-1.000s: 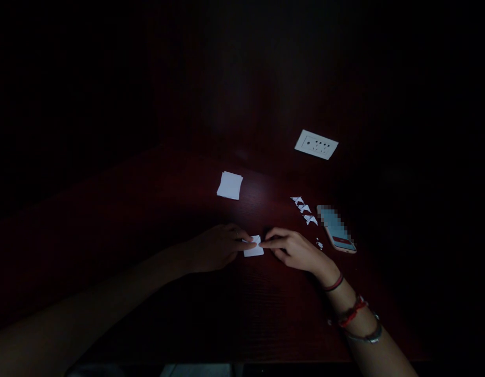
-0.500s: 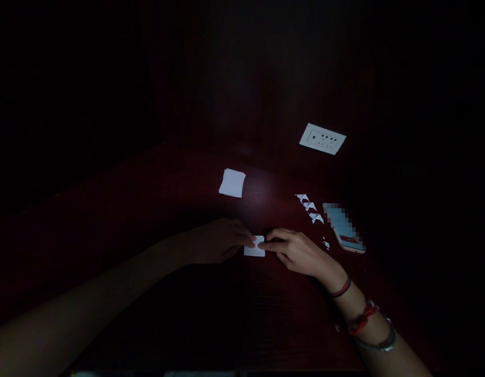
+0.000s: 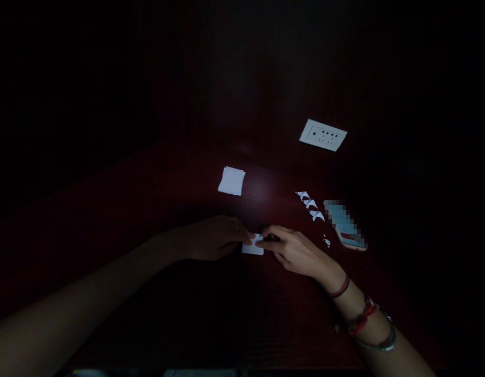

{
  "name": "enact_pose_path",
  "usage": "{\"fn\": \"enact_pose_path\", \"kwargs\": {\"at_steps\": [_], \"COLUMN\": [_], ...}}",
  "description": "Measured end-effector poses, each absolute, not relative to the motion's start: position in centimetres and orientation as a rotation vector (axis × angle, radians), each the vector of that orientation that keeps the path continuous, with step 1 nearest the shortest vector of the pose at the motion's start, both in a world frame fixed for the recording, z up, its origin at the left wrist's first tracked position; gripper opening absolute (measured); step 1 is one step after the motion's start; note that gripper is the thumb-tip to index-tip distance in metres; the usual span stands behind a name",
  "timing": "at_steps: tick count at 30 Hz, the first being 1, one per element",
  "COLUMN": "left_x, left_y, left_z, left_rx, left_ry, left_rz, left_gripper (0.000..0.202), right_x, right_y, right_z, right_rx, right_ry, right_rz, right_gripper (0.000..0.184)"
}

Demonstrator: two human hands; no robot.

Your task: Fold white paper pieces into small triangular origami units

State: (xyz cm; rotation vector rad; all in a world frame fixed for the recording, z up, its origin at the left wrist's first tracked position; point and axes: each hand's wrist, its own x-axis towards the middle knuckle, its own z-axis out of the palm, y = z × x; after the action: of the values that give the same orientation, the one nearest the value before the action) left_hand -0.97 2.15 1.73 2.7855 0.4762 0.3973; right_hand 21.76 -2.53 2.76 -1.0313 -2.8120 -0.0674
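A small white piece of paper (image 3: pixel 252 249) lies on the dark red table between my two hands. My left hand (image 3: pixel 217 238) grips it at the upper left, thumb tip on its face and the other fingers bent and in shadow. From the right, my right hand (image 3: pixel 295 250) holds the same paper, with the thumb across its face and the index finger curled to its upper right corner. Beyond the hands sits a stack of white paper squares (image 3: pixel 232 181). To the right, several small folded paper figures (image 3: pixel 309 204) stand in a slanting row.
A phone (image 3: pixel 344 225) with a blurred screen lies right of the folded figures. Tiny paper scraps (image 3: pixel 326 241) are between it and my right hand. A white wall socket (image 3: pixel 323 135) is at the back right. The surroundings are very dark.
My right index finger has come in to the paper's upper right corner. Both hands and the paper appear slightly higher and to the left; the view has shifted a little.
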Motion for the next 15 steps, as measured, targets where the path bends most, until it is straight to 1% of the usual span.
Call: {"fn": "enact_pose_path", "kwargs": {"at_steps": [9, 15], "left_x": [-0.88, -1.09], "left_y": [1.90, 2.19], "left_z": [1.97, 1.54], "left_rx": [2.790, 2.814], "left_ry": [0.503, 0.490], "left_rz": [0.408, 0.399], "left_gripper": [0.045, 0.043], "right_x": [21.47, 21.77], "right_y": [-2.50, -2.26], "right_z": [2.87, 2.73], "right_rx": [-1.054, -1.016], "right_ry": [-2.831, -2.838], "right_rz": [-0.092, 0.010], "right_gripper": [0.037, 0.038]}}
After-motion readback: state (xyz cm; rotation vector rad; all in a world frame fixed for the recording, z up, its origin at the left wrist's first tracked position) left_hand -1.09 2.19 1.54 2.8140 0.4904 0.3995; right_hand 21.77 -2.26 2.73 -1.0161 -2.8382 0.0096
